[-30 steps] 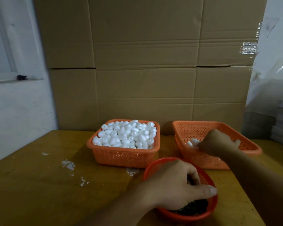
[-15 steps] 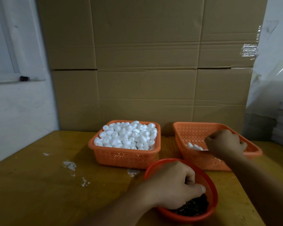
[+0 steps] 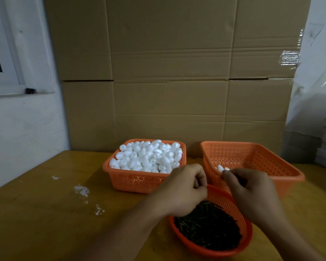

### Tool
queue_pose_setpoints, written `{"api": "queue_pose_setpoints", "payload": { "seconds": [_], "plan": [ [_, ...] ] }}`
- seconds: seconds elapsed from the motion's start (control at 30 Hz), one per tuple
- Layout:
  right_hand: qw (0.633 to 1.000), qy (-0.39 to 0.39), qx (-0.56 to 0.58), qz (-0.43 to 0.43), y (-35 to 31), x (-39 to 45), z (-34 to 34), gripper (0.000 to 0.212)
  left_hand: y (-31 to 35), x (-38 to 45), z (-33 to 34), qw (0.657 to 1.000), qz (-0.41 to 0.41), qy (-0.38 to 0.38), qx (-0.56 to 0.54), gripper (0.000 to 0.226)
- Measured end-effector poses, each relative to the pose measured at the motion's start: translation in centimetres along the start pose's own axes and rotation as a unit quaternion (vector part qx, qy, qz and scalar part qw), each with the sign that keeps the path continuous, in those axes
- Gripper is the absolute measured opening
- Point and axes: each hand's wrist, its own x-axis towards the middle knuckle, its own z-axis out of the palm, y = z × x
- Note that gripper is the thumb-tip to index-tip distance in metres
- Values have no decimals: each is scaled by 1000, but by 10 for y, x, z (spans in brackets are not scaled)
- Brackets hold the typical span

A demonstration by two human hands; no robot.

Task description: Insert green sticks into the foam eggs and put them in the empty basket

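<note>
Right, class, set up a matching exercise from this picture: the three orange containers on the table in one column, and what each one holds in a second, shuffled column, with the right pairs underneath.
Column one:
1. left square basket
2. right square basket
3. round bowl

Column two:
a. dark green sticks
b. heaped foam eggs
c. a few finished eggs only, mostly bare

Pairs: 1-b, 2-c, 3-a
</note>
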Motion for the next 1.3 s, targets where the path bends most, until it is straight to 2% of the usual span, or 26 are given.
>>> {"api": "queue_pose_setpoints", "payload": {
  "seconds": [0.13,0.23,0.33,0.43,0.57,0.7,0.8,0.87,1.1,1.3],
  "plan": [
    [999,-45,3,-22,1,-17,-1,30,-19,12,-29,994,-32,97,28,17],
    [998,-50,11,-31,0,-20,-2,28,-45,29,-64,974,-84,143,153,22],
    [998,-50,17,-35,-2,-20,0,27,-67,49,-97,947,-157,73,272,22],
    [998,-60,20,-28,-4,-22,2,27,-77,63,-116,923,-190,-22,333,20],
    [998,-67,3,-20,-2,-23,3,28,-74,75,-126,891,-234,-141,362,32],
    [998,-63,2,-17,-2,-25,4,31,-74,84,-125,873,-235,-196,381,35],
    [997,-76,8,-12,-3,-27,6,25,-81,88,-120,870,-235,-230,367,44],
    [996,-84,7,-13,-4,-28,7,22,-87,90,-116,871,-232,-243,360,45],
    [996,-87,-1,-17,-6,-28,8,25,-108,93,-105,881,-225,-223,351,17],
    [996,-88,6,-15,-5,-29,8,23,-109,91,-103,890,-211,-201,351,16]
  ]
}}
